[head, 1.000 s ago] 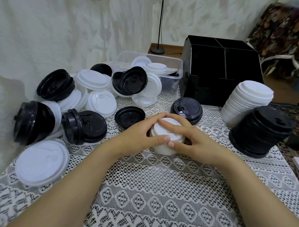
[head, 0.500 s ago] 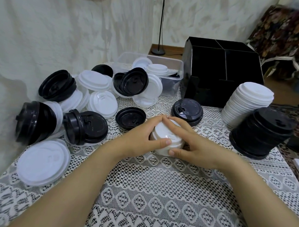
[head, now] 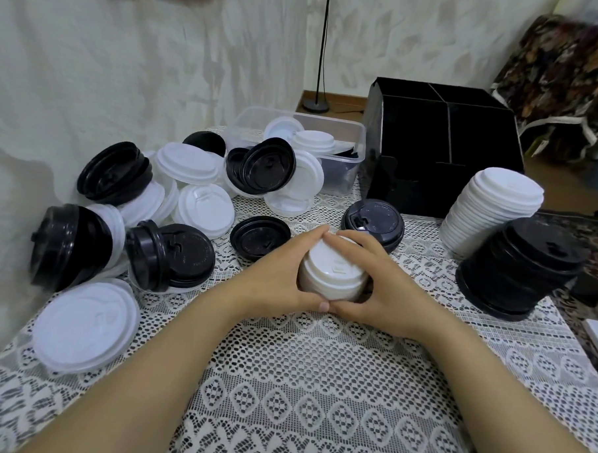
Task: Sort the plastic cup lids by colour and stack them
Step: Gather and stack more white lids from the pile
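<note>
Left hand [head: 271, 280] and right hand [head: 387, 289] curl round the small white stack [head: 333, 269], squaring it; next, probably onto the tall white stack [head: 493, 207] rightward

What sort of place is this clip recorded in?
Likely a room in a home, not a workshop: a lace tablecloth, a floral-covered seat at the right, and a floor-lamp stand by the wall.

Loose lids [head: 202, 210] lie left; tub [head: 329, 119] and divided box [head: 431, 156] behind — rear stack [head: 490, 214] and front stack [head: 518, 266] right, small stack [head: 333, 269] centre.
</note>
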### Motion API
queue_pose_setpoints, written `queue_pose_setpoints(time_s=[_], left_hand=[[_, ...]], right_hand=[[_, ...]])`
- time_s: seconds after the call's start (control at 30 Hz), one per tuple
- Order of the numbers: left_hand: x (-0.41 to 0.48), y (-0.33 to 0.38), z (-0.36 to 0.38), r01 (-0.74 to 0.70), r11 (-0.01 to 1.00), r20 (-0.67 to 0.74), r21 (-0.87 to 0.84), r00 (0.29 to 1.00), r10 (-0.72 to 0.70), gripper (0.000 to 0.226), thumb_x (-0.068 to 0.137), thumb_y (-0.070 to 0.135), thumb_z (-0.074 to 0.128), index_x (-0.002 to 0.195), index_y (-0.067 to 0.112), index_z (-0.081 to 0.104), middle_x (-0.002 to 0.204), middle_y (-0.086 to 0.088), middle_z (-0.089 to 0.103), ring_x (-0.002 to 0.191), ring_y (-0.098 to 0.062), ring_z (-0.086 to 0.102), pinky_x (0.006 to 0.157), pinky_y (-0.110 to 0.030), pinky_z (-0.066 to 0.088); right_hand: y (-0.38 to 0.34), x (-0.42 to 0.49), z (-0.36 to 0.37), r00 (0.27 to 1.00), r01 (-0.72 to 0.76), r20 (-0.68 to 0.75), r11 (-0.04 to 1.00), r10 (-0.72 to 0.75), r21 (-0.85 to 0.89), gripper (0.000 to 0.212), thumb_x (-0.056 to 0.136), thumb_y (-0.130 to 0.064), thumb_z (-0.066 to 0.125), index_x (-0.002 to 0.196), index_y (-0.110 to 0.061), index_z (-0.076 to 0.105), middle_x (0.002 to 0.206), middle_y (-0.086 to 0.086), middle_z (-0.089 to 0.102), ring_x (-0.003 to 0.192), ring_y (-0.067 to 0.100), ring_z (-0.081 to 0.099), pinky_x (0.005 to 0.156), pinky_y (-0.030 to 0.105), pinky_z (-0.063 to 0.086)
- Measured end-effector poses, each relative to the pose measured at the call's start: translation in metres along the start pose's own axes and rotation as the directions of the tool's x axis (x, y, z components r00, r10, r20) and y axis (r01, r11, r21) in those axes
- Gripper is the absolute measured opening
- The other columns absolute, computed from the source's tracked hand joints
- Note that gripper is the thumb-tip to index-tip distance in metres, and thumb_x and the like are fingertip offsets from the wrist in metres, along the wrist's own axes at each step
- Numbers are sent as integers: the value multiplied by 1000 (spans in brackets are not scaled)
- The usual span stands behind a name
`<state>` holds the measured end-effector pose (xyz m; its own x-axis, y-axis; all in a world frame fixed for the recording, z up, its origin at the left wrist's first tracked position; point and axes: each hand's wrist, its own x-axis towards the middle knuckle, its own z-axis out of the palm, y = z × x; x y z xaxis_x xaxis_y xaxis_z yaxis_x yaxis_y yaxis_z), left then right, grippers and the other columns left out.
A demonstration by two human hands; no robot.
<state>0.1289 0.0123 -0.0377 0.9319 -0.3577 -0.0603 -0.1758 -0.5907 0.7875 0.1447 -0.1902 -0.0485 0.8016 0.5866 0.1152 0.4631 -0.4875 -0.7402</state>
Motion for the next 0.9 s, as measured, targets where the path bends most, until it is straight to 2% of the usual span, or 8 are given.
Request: queue_pose_setpoints(time_s=[0.1,0.27,0.37,0.5,0.63,0.77,0.9], left_hand=[[0,0,0,-3,1000,-2,5,1000,3,106,75,21,82,152,34,11,152,17,23,131,5,24,103,-10,19],[1,-1,0,-6,1000,-17,-2,1000,6,104,75,20,82,152,34,13,153,14,25,133,2,26,105,-14,22],[0,-2,1,-8,1000,-28,-8,1000,8,101,76,20,81,152,33,15,150,14,28,131,2,28,103,-14,23],[-2,1,5,-18,999,-45,-27,999,17,95,75,32,74,152,28,18,153,8,29,136,-6,32,110,-24,29],[-6,9,7,-12,1000,-59,-3,998,12,93,80,24,75,152,25,17,153,2,30,137,-13,32,113,-33,30],[-15,13,4,4,1000,-63,-13,998,-5,92,81,22,75,152,26,18,152,2,31,137,-13,34,114,-35,31],[-34,18,9,9,999,-93,-39,996,-13,90,82,20,74,153,24,19,153,6,30,137,-7,31,112,-25,28]], right_hand=[[1,0,1,1000,-9,-5,1000,9,-5,92,75,-26,83,148,-41,30,144,-25,24,133,-9,27,109,15,28],[3,2,3,1000,2,-28,1000,-2,13,89,74,-23,83,146,-39,33,140,-22,29,130,-11,30,104,6,27],[5,2,5,999,2,-46,1000,-2,-3,90,73,-22,83,147,-36,34,140,-18,31,131,-3,34,107,12,29],[5,2,8,998,10,-58,1000,-12,-28,88,73,-23,81,147,-33,35,138,-17,31,130,3,37,106,16,32],[2,-1,8,996,10,-91,1000,-12,-25,86,72,-23,80,146,-29,37,138,-13,33,129,5,37,105,15,30],[-7,-8,11,991,1,-130,1000,-4,-22,85,72,-16,82,145,-27,40,136,-11,34,125,4,38,97,3,29],[-17,-23,15,987,-12,-163,1000,10,-15,84,72,-21,84,145,-26,42,135,-15,34,125,-1,35,99,0,25]])
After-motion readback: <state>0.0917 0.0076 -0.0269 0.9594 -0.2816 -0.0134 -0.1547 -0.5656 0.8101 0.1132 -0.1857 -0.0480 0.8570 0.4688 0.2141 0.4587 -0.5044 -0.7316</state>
